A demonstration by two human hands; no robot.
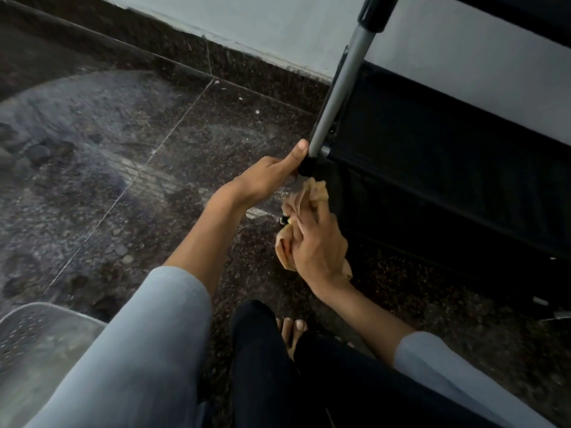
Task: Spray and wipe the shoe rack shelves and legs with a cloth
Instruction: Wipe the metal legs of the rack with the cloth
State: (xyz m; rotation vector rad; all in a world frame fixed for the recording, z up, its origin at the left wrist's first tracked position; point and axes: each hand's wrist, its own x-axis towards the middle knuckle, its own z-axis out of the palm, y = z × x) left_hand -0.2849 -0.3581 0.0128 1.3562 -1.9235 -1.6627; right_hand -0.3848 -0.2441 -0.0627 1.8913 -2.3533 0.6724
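Shoe rack (432,180) stands at the right of the head view against a pale wall (247,20), its dark fabric shelves stretched between metal poles. Its front-left leg (336,88), a silver tube, slants down into a black plastic joint (307,165) near the floor. The left hand (265,177) grasps this joint, thumb lying up along the bottom of the tube and the fingers wrapped round behind, where they are hidden. Just below the joint, a tan cloth (312,196) is bunched against the lowest part of the leg; the right hand (315,242) clutches it, fingers curled over the folds, with more cloth hanging out under the palm. A small dark and yellow object shows between the cloth and the fingers, too small to tell what it is. Both forearms come out of light grey sleeves (160,335) pushed up past the wrist. Dark trousers (262,366) and bare toes (292,327) sit at the bottom centre. The floor (123,180) is dark speckled stone tile with pale joints and a dark skirting along the wall. A translucent plastic item (37,341) lies at the lower left corner.
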